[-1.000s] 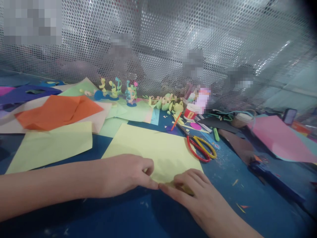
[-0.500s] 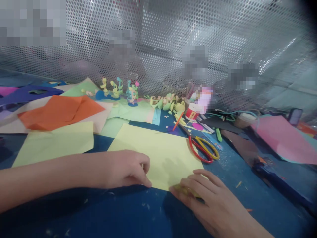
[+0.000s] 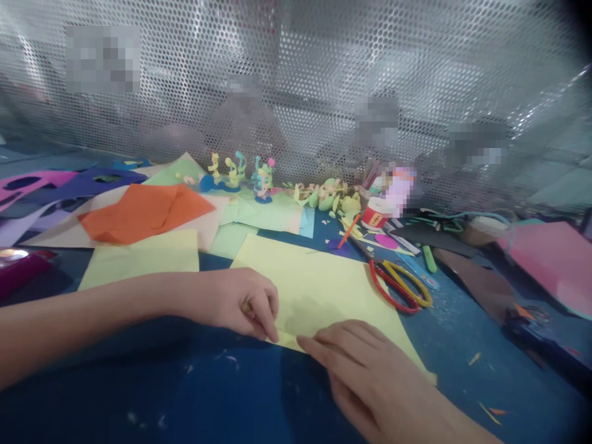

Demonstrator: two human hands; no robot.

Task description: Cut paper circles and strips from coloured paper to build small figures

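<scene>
A pale yellow sheet of paper (image 3: 319, 287) lies flat on the blue table (image 3: 222, 394) in front of me. My left hand (image 3: 238, 302) rests on its near left edge, thumb and fingers pinching the paper's edge. My right hand (image 3: 365, 370) lies flat on the near edge of the same sheet, fingers pointing left, almost touching the left hand's fingertips. The near edge of the sheet is partly hidden under both hands.
Red and yellow scissors (image 3: 400, 287) lie just right of the sheet. Behind are a glue pot (image 3: 374, 216), small paper figures (image 3: 240, 176), orange paper (image 3: 143, 213), another yellow sheet (image 3: 143, 262), pink paper (image 3: 550, 259) at right. A perforated metal screen (image 3: 296, 92) closes the back.
My right hand slid left along the sheet's near edge until it met my left hand. The view shifted, so everything sits further right in frame.
</scene>
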